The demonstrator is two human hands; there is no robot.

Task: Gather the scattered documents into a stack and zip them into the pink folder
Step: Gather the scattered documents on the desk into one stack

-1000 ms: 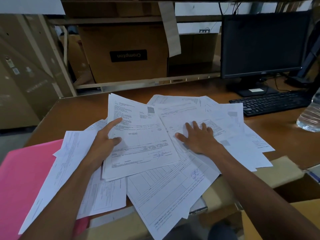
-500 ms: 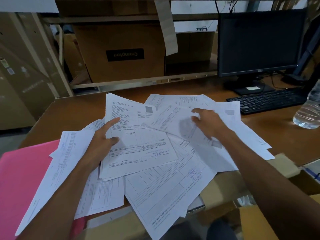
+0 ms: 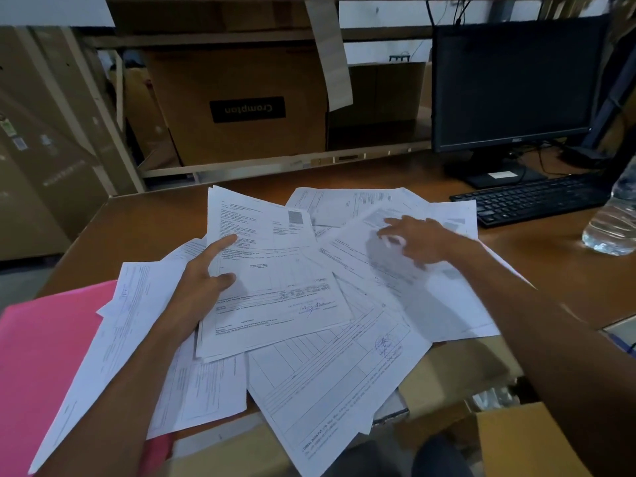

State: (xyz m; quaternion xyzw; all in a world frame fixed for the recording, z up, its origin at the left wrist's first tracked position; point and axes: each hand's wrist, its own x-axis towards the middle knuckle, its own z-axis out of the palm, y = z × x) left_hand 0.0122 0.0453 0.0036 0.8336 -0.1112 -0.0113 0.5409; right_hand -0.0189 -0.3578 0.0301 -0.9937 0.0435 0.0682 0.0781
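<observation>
While documents [image 3: 327, 373] overlap pink folder [image 3: 44, 356], keyboard [image 3: 530, 197] nearby.

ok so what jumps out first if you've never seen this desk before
A messy fan of white documents covers the middle of the brown desk, the left hand gripping a few by their left edge and the blurred right hand reaching over those on the right. A bright pink folder pokes out from under them at lower left; a dark monitor stands at far right.
</observation>
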